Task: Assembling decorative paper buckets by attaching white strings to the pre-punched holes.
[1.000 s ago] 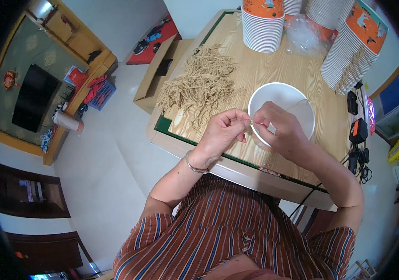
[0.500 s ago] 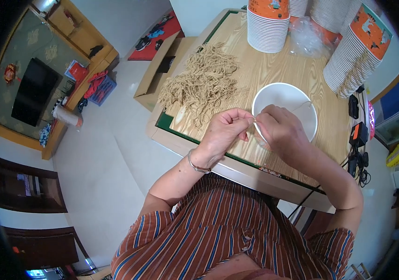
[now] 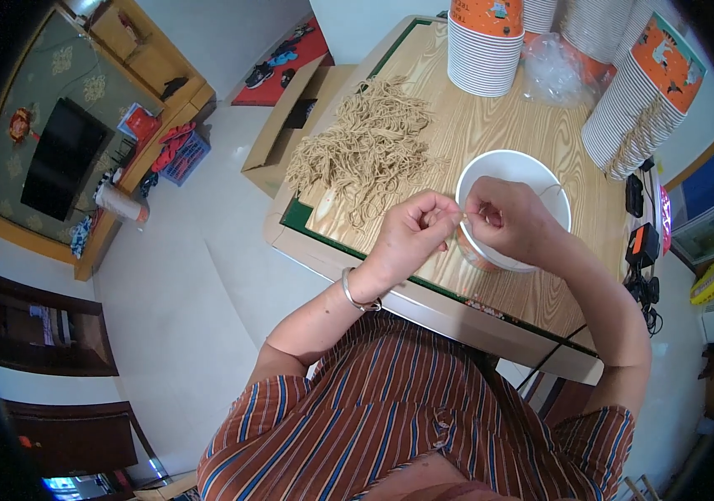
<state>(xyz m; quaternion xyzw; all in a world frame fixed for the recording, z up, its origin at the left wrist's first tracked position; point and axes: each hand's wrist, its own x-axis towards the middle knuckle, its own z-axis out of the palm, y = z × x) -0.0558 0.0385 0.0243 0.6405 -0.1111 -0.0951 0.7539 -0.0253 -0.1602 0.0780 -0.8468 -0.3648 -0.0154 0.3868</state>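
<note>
Nearest the camera: the person's striped rust-brown shirt (image 3: 390, 417), both forearms rising from it to the wooden worktop (image 3: 490, 134). A thin silver bangle (image 3: 357, 294) sat on the left wrist.

Left hand (image 3: 411, 234) was curled, thumb and forefinger pressed together, pinching one end of a thin tan paper string (image 3: 459, 216). Right hand (image 3: 507, 219) was also curled, fingertips pinched on the other end of the same string. The two hands nearly touched, thumb tips facing each other. The visible bit of string was very short, its long axis running roughly left to right between the pinches; too small to tell how much hung below.

Both hands were held over the near rim of a white round paper bowl (image 3: 532, 171), which stood on the worktop near its front edge. The bowl's outer wall showed orange below the right hand.

Further back and left of the bowl lay a loose heap of tan paper strings (image 3: 369, 146), strands mostly pointing away from the person. At the far edge stood stacks of nested paper bowls with orange printed sides (image 3: 486, 46), more stacks leaning at the far right (image 3: 640, 92), a crumpled clear plastic bag (image 3: 553, 71) between them.

Beyond the worktop's left edge, an open cardboard box (image 3: 277, 138) sat on the pale floor.
</note>
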